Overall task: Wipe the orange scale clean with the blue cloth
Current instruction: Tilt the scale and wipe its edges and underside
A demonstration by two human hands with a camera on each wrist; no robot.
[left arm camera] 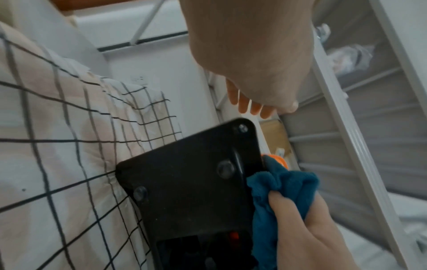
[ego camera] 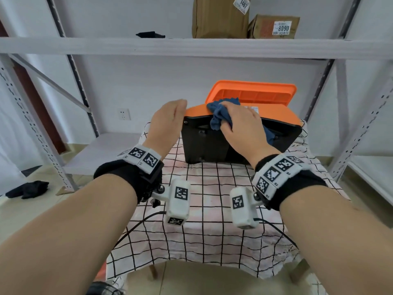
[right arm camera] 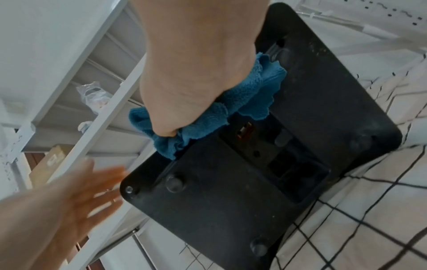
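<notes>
The orange scale (ego camera: 274, 112) stands tipped on its edge on the checked tablecloth, its black underside (ego camera: 204, 141) facing me. My right hand (ego camera: 242, 124) grips the bunched blue cloth (ego camera: 219, 116) and presses it on the scale's upper edge. The right wrist view shows the cloth (right arm camera: 249, 95) squeezed between that hand (right arm camera: 196, 64) and the black base (right arm camera: 231, 201). My left hand (ego camera: 170, 120) is held open with straight fingers beside the scale's upper left corner; contact cannot be told. In the left wrist view its fingers (left arm camera: 245, 104) sit just past the corner of the base (left arm camera: 189, 182).
An orange tray (ego camera: 251, 93) leans behind the scale. The small table's checked cloth (ego camera: 212, 231) hangs over its front edge. Grey metal shelving (ego camera: 191, 47) surrounds the table, with cardboard boxes (ego camera: 219, 18) on the upper shelf. A black rag (ego camera: 27, 189) lies on the floor at left.
</notes>
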